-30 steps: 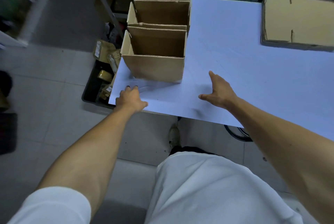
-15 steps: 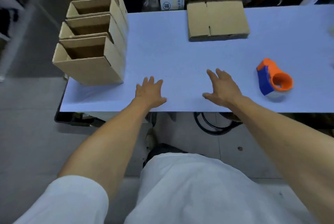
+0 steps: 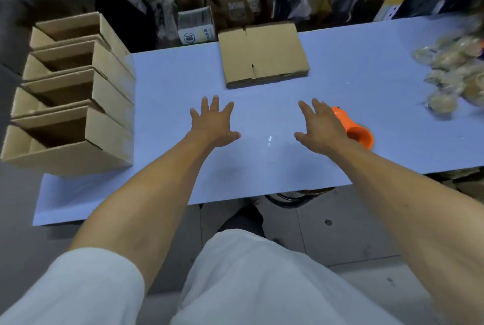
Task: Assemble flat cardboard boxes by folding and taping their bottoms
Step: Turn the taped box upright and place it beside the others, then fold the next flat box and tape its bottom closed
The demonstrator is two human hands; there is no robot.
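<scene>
Pale blue table (image 3: 340, 62), smooth, before cluttered shelves. Both hands spread wide, holding nothing — left hand (image 3: 213, 125), right hand (image 3: 320, 129). Flat cardboard stack (image 3: 264, 53) lies beyond the fingertips; orange tape dispenser (image 3: 358, 136) just behind the right.

Dispenser (image 3: 356, 133): right hand (image 3: 320, 129) is hiding its left part.
Pile (image 3: 455, 68): blurring, right edge is cutting it.

A single wide-angle view from the person's head looks forward and steeply down, close over the counter (image 3: 262, 180); shelving crosses the top of the frame, the person's lap fills the bottom.
</scene>
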